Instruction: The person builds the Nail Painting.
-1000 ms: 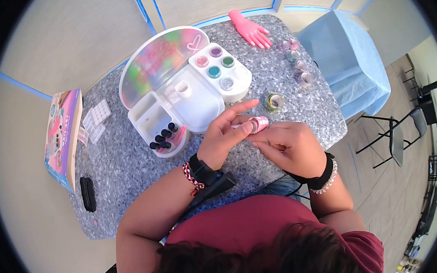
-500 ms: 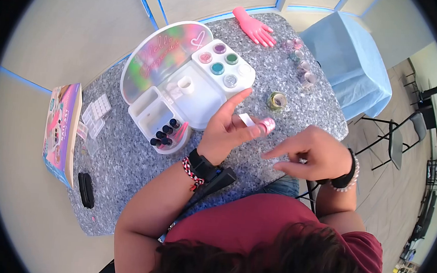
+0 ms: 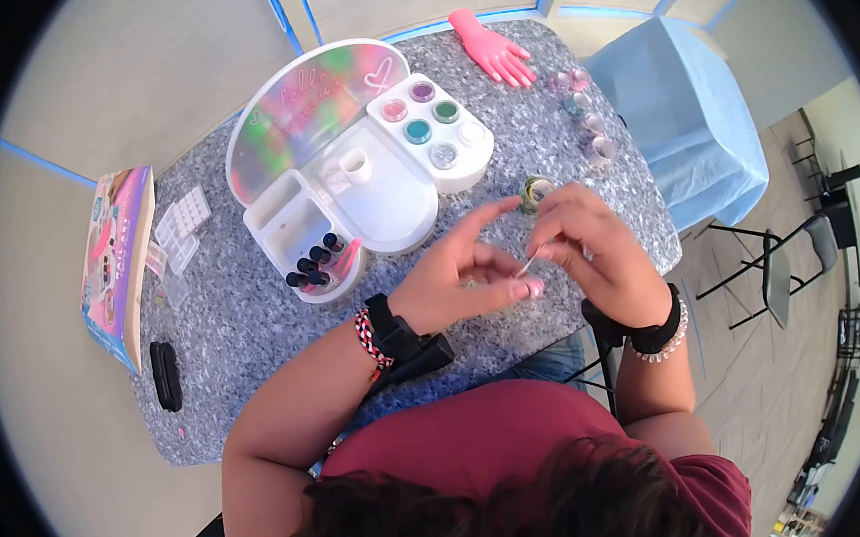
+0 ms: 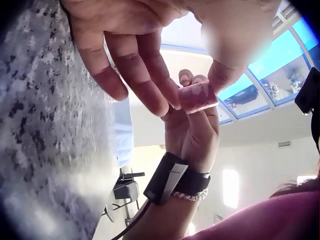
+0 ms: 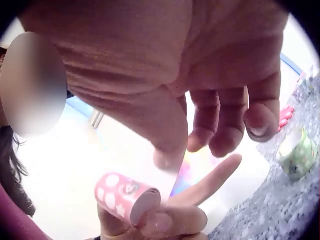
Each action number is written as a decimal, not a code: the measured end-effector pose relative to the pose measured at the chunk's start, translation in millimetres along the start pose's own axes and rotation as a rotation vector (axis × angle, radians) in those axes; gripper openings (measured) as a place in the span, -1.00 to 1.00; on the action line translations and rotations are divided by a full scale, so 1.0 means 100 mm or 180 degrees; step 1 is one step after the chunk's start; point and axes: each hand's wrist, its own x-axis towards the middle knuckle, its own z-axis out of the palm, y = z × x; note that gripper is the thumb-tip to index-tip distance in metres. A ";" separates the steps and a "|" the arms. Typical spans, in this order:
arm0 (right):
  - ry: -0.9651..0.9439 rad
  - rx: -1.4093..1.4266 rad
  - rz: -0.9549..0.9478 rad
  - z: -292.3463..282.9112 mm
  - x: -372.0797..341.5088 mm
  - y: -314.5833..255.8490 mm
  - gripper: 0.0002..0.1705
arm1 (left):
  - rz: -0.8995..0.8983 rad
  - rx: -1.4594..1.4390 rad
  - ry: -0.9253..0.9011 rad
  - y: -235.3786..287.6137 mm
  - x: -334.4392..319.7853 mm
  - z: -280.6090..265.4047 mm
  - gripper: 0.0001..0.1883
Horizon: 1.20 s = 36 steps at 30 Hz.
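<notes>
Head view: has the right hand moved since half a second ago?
Yes. In the head view, the right hand has moved forward and to the left, closer to the green tape roll.

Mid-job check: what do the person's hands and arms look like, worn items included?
The left hand is ungloved, with a black strap and a red, white and black braided bracelet. The right hand is ungloved too, with a black wristband, boxy black device, dark cable and clear beaded bracelet. The right sleeve is maroon.
</notes>
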 end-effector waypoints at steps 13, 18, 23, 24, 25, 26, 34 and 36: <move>-0.0062 0.0240 -0.0275 -0.02 0.00 -0.07 -0.73 | 0.0447 -0.0478 0.0447 -0.02 0.02 0.00 -0.08; 0.0002 0.0245 0.0304 0.06 0.00 -0.18 -0.61 | 0.0407 -0.0324 0.0449 -0.03 0.04 0.04 -0.07; -0.0120 -0.0218 -0.0206 0.08 0.03 -0.03 -0.55 | 0.0294 -0.0040 0.0741 -0.13 0.07 0.05 -0.08; -0.0171 -0.0177 -0.0163 0.10 0.03 -0.02 -0.54 | 0.0297 -0.0050 0.0745 -0.13 0.06 0.04 -0.08; -0.0222 -0.0132 -0.0124 0.11 0.03 -0.01 -0.53 | 0.0268 -0.0029 0.0746 -0.13 0.06 0.03 -0.08; -0.0232 -0.0126 -0.0131 0.13 0.04 0.01 -0.53 | 0.0239 -0.0005 0.0752 -0.13 0.05 0.01 -0.08; 0.0856 -0.0832 0.0281 0.04 0.13 0.15 -0.69 | 0.0449 -0.0034 0.0830 -0.13 0.05 0.03 -0.24; 0.0851 -0.0834 0.0502 0.03 0.14 0.22 -0.67 | 0.0390 -0.0037 0.0802 -0.14 0.07 0.02 -0.29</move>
